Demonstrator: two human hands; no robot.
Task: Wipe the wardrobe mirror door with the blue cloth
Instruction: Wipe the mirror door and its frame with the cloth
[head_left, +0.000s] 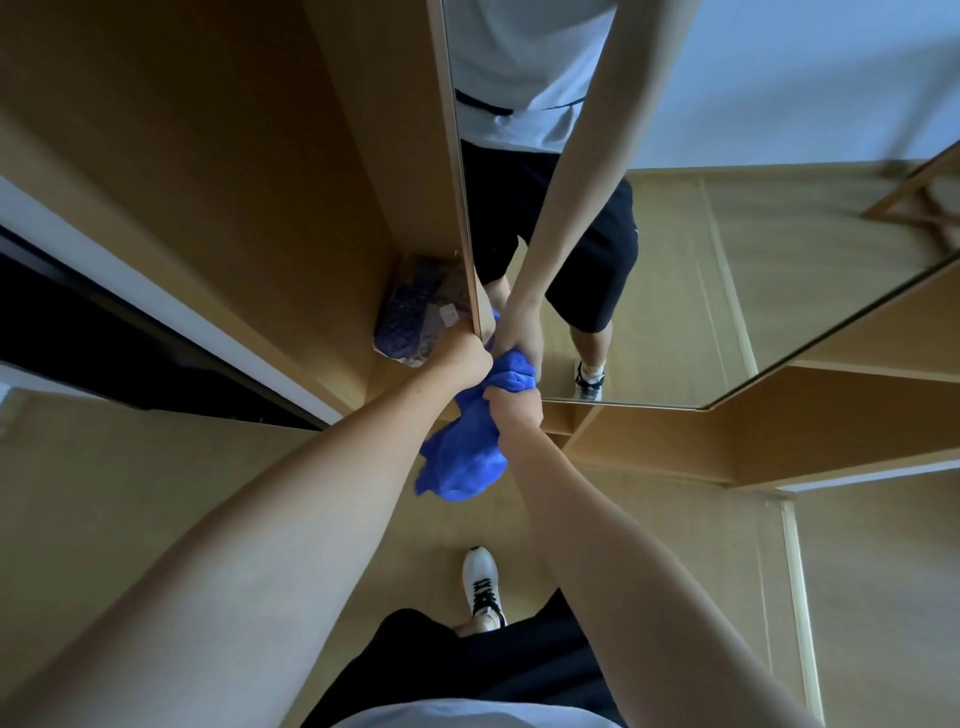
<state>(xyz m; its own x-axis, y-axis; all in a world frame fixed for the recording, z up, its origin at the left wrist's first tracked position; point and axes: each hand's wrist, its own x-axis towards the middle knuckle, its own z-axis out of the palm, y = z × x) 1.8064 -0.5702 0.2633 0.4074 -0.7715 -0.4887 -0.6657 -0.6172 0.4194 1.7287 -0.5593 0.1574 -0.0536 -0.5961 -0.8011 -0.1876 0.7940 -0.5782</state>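
Room: a light wood floor (156, 493) seen from above, with a pale blue wall reflected at the top right of the glass.
Far left: a dark gap (78, 332) edged by a white strip runs diagonally beside the wardrobe.
Wardrobe side: a tan wooden panel (234, 156) fills the upper left, meeting the edge of the mirror door.
Package: a plastic-wrapped bundle (415, 317) with a dark blue pattern lies on the floor inside the wardrobe, just behind the door's edge and just beyond the left hand.
Left hand: the left hand (465, 353) is curled round the lower edge of the door's frame, gripping it; its knuckles touch the cloth.
Blue cloth: the blue cloth (467, 457) is bunched between the two hands, its upper part pressed near the bottom left corner of the glass, its loose end hanging below the right wrist.
Right hand: the right hand (511, 408) is clenched on the cloth, fingers wrapped round the upper bunch, right beside the left hand.
Mirror door: the mirror door (701, 260) stands open, reflecting a person in a white shirt and black shorts, and both arms.
Shoe: a white shoe (483, 582) with black laces rests on the floor below the hands.
Right: tan shelving boards (779, 441) stand below the mirror's lower edge.
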